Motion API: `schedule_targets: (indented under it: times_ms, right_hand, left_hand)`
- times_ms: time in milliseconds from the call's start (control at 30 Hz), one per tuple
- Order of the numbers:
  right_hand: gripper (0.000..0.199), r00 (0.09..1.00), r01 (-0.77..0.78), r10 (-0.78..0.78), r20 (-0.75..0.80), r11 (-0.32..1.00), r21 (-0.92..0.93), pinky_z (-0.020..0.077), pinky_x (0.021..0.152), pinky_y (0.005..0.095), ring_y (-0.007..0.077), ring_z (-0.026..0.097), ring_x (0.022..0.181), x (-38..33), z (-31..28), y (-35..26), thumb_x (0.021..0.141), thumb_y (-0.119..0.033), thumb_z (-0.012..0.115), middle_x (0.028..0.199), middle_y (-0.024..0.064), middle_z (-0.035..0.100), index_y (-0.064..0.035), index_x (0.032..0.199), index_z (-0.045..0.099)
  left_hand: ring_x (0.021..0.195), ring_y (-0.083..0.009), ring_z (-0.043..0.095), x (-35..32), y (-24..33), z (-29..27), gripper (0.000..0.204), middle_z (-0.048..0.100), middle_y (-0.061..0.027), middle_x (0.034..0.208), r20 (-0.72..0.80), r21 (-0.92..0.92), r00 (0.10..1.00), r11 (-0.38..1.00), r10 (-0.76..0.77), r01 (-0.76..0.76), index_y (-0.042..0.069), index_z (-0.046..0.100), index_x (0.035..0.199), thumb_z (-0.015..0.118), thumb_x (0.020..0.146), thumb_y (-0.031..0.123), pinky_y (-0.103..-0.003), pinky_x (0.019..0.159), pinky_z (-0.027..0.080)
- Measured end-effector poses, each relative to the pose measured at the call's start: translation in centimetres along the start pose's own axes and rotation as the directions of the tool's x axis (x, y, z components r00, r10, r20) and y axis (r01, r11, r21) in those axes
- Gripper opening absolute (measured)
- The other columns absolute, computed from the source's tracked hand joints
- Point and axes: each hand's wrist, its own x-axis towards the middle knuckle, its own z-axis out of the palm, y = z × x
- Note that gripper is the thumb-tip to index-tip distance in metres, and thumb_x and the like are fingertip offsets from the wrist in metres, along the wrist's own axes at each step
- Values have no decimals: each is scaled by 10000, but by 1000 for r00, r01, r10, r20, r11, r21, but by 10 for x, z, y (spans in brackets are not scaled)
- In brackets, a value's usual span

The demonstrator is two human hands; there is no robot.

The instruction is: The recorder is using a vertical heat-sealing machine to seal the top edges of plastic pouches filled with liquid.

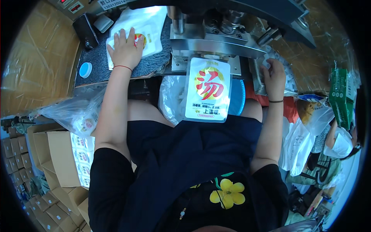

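Note:
My left hand (126, 54) lies flat with fingers spread on a stack of white printed pouches (154, 24), on a dark, fuzzy work surface. In front of me a white pouch (208, 91) with large red characters on a yellow circle hangs from the metal press (216, 44); its top edge is at the press's lower jaw, and neither hand touches it. To the right, my right hand (276, 79) is over a clear bin (259, 79) of small white pieces (290, 71). Its fingers are bent, with thumb and forefinger apart, and I see nothing between them.
A blue round cap (85, 70), a black phone (85, 31) and a small white case (103, 23) lie left of the stack. Below the pouch is a blue basket (240, 98) beside a clear bag. Cartons (62, 158) stand lower left; plastic bags (299, 143) hang at right.

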Motion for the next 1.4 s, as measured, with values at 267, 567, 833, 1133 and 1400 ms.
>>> schedule_targets:
  times_ms: [267,567,833,1133,1400]
  right_hand:
    - [164,981,-9,72,-181,945,327,468,778,282,158,584,843,-25,-35,-13,1011,-142,564,982,89,639,-18,1096,628]
    - [191,908,215,-376,186,797,565,488,787,299,174,619,875,-29,-38,-121,994,-143,573,973,96,649,10,1093,630]
    - [157,891,187,-364,273,840,510,495,750,293,186,639,834,-10,-51,-114,947,-106,603,934,104,665,9,1039,659]
    - [186,877,12,-267,399,842,539,484,735,255,133,618,806,-14,-57,-106,963,-132,629,908,73,663,16,1073,657]
    - [254,843,137,-330,425,895,424,497,804,360,295,641,905,0,-53,-89,1000,-205,555,1019,177,647,-28,1157,648]
  left_hand:
    - [1294,-384,511,-118,16,-53,504,519,-225,1397,-178,-140,889,884,421,-446,72,519,1379,650,923,242,-541,1020,426]
    - [745,-46,632,-158,77,-98,151,724,-21,844,234,-972,895,79,379,221,-14,720,998,690,944,124,-218,691,501]
    - [869,-96,659,-186,122,-96,264,733,-59,957,349,-792,725,-227,594,567,-22,690,1084,605,1013,217,-262,806,530]
    - [878,-79,659,-194,136,-85,220,726,-55,973,300,-817,673,-183,676,548,-25,679,1092,642,987,165,-244,776,536]
    - [1002,-114,662,-193,137,-93,285,707,-87,1129,305,-599,536,-279,787,751,-22,634,1227,645,975,112,-278,896,537]
